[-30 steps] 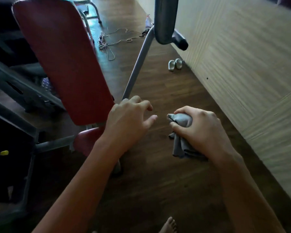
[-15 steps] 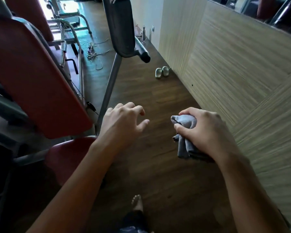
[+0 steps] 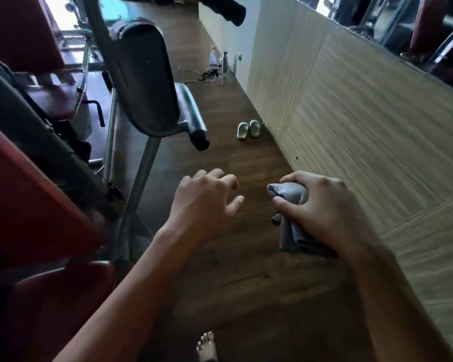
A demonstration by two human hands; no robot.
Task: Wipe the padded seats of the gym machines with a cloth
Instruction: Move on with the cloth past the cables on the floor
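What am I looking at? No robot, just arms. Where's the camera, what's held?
There is no robot: a person wears one wide-angle camera on the head, looking forward and down at their own arms. The right hand grips a bunched grey cloth. The left hand is empty, fingers loosely curled, above the wooden floor. At left stand gym machines: a red padded seat below a red back pad, a grey pad beyond. By the wall lie pale slippers and, farther off, two bottles. Nothing is being wiped yet.
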